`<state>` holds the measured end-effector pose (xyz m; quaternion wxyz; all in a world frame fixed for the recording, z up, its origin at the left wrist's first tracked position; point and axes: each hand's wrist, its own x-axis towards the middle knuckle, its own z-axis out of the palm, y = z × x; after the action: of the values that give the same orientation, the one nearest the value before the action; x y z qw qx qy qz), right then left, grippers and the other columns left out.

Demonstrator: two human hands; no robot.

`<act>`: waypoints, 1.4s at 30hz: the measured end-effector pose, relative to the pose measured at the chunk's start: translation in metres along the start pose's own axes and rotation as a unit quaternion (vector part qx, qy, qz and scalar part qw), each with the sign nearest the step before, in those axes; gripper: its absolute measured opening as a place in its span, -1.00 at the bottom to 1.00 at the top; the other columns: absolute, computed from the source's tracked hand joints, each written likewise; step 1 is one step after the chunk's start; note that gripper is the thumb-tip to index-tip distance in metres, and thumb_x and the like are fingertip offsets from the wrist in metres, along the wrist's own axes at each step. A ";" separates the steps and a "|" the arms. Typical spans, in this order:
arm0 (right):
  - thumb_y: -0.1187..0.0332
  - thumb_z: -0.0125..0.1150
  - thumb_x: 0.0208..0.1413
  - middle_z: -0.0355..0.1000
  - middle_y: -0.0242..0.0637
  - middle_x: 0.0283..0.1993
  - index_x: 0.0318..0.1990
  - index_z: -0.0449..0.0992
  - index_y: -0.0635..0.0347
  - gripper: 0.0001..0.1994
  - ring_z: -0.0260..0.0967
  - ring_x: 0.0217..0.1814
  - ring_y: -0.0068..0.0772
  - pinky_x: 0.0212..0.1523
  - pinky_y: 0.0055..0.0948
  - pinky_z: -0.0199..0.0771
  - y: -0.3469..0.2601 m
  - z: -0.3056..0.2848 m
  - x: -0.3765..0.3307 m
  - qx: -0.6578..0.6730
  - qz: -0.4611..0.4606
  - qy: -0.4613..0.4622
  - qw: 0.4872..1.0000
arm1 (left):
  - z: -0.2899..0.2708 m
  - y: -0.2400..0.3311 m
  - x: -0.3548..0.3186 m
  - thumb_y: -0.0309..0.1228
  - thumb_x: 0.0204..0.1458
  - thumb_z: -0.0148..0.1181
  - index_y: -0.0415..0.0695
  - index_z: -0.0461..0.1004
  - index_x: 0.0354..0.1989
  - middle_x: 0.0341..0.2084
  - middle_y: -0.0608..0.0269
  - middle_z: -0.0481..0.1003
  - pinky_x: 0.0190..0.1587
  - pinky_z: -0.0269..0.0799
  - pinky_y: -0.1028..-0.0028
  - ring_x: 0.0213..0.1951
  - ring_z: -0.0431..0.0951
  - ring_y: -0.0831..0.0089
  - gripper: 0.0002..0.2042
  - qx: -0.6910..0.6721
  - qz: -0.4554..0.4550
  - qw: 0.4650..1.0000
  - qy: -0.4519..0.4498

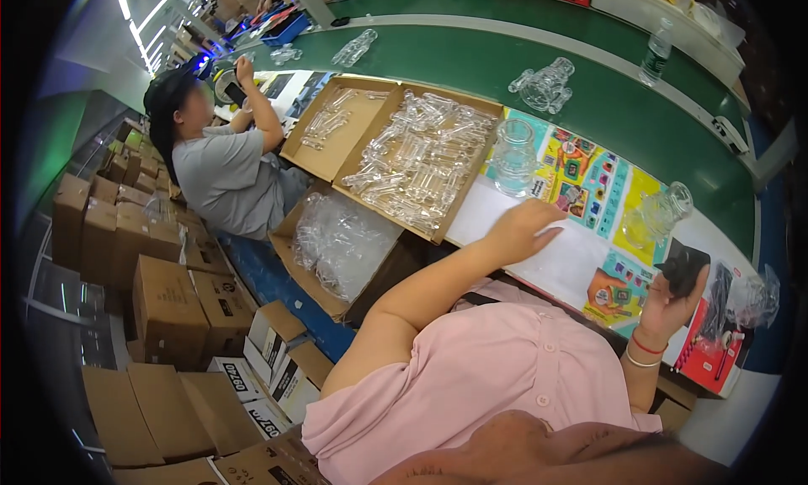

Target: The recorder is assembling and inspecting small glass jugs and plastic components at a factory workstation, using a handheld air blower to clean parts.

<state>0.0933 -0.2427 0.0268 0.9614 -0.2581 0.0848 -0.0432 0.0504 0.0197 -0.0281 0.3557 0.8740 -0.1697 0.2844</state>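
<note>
My left hand [530,229] rests low over a white sheet at the table's near edge, its fingers loosely stretched and nothing seen in them. Just beyond it a clear glass vessel [513,163] with a flared rim stands upright. Over at the right, my right hand [671,306] is raised with its fingers around a small black block-like thing [683,268], whose kind I cannot make out. Behind that hand a second clear glass vessel [661,212] leans on its side on a colourful printed sheet [581,178].
A cardboard tray [438,231] of clear glass tubes lies left of my hands, beside a box of plastic bags [337,245]. More glassware [547,85] and a bottle [656,54] stand on the green conveyor. Another person [223,157] works at the left, near stacked cartons [168,304].
</note>
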 end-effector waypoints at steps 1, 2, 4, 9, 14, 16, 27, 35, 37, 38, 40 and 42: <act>0.25 0.00 0.11 0.42 -0.37 -0.35 -0.26 0.43 0.14 -0.82 0.25 -0.49 -0.67 -0.74 -0.73 -0.01 -0.001 -0.004 0.003 0.000 0.005 -0.002 1.000 | -0.022 -0.002 -0.005 -0.48 -0.18 0.23 -0.12 0.47 -0.28 -0.38 0.19 0.47 -0.26 0.39 0.39 -0.33 0.46 0.26 -0.78 0.014 -0.011 1.000 0.004; 0.25 0.00 0.11 0.43 -0.36 -0.34 -0.27 0.43 0.14 -0.82 0.25 -0.49 -0.67 -0.74 -0.72 -0.02 -0.003 -0.008 0.005 0.012 0.016 -0.060 0.998 | -0.047 -0.003 -0.008 -0.51 -0.18 0.22 -0.13 0.48 -0.30 -0.40 0.19 0.47 -0.29 0.40 0.41 -0.38 0.48 0.28 -0.79 0.064 -0.024 0.997 0.022; 0.26 0.01 0.10 0.43 -0.35 -0.32 -0.27 0.43 0.13 -0.83 0.23 -0.51 -0.68 -0.75 -0.73 -0.05 -0.001 -0.003 0.004 0.020 0.022 -0.076 0.997 | -0.088 -0.038 -0.025 -0.56 -0.17 0.19 -0.16 0.47 -0.29 -0.42 0.20 0.47 -0.30 0.40 0.43 -0.39 0.48 0.28 -0.79 0.171 -0.084 0.978 0.080; 0.27 0.01 0.10 0.42 -0.35 -0.30 -0.27 0.43 0.14 -0.83 0.20 -0.54 -0.68 -0.76 -0.73 -0.05 0.006 -0.009 0.007 0.017 0.051 -0.105 0.993 | -0.203 -0.108 -0.074 -0.56 -0.20 0.10 -0.20 0.46 -0.28 -0.30 -0.01 0.44 -0.18 0.34 0.26 -0.22 0.43 0.10 -0.77 0.397 -0.266 0.878 -0.025; 0.27 0.02 0.09 0.39 -0.37 -0.37 -0.32 0.41 0.12 -0.86 0.19 -0.56 -0.65 -0.76 -0.73 -0.07 0.011 -0.003 0.005 0.018 0.087 -0.086 0.992 | -0.223 -0.142 -0.103 -0.54 -0.23 0.08 -0.21 0.48 -0.30 -0.29 -0.02 0.44 -0.21 0.35 0.23 -0.23 0.44 0.10 -0.76 0.412 -0.397 0.802 -0.172; 0.27 0.03 0.08 0.39 -0.37 -0.37 -0.31 0.41 0.11 -0.86 0.21 -0.54 -0.64 -0.76 -0.73 -0.06 0.011 -0.003 0.006 0.013 0.077 -0.069 0.995 | -0.217 -0.129 -0.088 -0.52 -0.24 0.16 -0.21 0.46 -0.34 -0.38 0.02 0.44 -0.30 0.36 0.23 -0.40 0.45 0.06 -0.78 0.413 -0.344 0.835 -0.118; 0.21 -0.01 0.11 0.41 -0.34 -0.36 -0.27 0.40 0.12 -0.80 0.33 -0.47 -0.53 -0.50 -0.58 0.36 0.016 0.024 -0.017 -0.009 0.072 -0.058 0.996 | -0.105 0.039 -0.002 -0.51 -0.12 0.22 -0.17 0.34 -0.29 -0.47 0.33 0.40 -0.53 0.24 0.66 -0.56 0.34 0.68 -0.77 -0.253 -0.292 0.922 0.033; 0.19 -0.01 0.11 0.37 -0.33 -0.32 -0.21 0.35 0.16 -0.76 0.29 -0.44 -0.56 -0.46 -0.61 0.33 0.016 0.038 -0.030 -0.021 0.049 -0.096 0.994 | -0.054 0.078 0.012 -0.54 0.00 0.08 -0.25 0.25 -0.13 -0.24 0.14 0.40 -0.22 0.46 0.52 -0.27 0.49 0.44 -0.74 -0.563 -0.318 0.761 -0.051; 0.18 0.00 0.11 0.36 -0.31 -0.31 -0.20 0.34 0.19 -0.73 0.32 -0.39 -0.54 -0.41 -0.61 0.36 0.012 0.035 -0.030 -0.036 0.029 -0.079 0.996 | -0.049 0.080 0.011 -0.56 0.01 0.04 -0.26 0.23 -0.11 -0.20 0.13 0.39 -0.19 0.46 0.52 -0.23 0.50 0.40 -0.74 -0.563 -0.311 0.763 -0.059; 0.17 0.01 0.10 0.36 -0.29 -0.30 -0.19 0.34 0.23 -0.71 0.34 -0.35 -0.51 -0.36 -0.59 0.39 0.011 0.032 -0.030 -0.052 0.020 -0.119 0.991 | -0.048 0.081 0.009 -0.58 -0.01 0.06 -0.26 0.23 -0.10 -0.18 0.11 0.38 -0.20 0.46 0.53 -0.23 0.50 0.42 -0.72 -0.528 -0.303 0.791 -0.059; 0.17 0.01 0.09 0.34 -0.25 -0.28 -0.19 0.31 0.27 -0.68 0.34 -0.31 -0.47 -0.30 -0.55 0.41 0.009 0.031 -0.031 -0.071 0.008 -0.174 0.982 | -0.045 0.082 0.005 -0.61 -0.03 0.07 -0.27 0.23 -0.09 -0.16 0.10 0.38 -0.21 0.46 0.55 -0.23 0.49 0.43 -0.69 -0.490 -0.295 0.818 -0.061; 0.15 0.01 0.09 0.33 -0.25 -0.27 -0.18 0.30 0.27 -0.67 0.34 -0.32 -0.47 -0.29 -0.55 0.41 0.009 0.032 -0.033 -0.082 -0.004 -0.177 0.981 | -0.043 0.082 0.001 -0.71 -0.12 0.11 -0.26 0.23 -0.16 -0.18 -0.04 0.38 -0.19 0.48 0.52 -0.23 0.49 0.41 -0.68 -0.393 -0.252 0.882 -0.067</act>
<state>0.0672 -0.2152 0.0547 0.9364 -0.3404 -0.0849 0.0067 -0.0059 -0.0065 0.0406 0.7171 0.6930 -0.0649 0.0358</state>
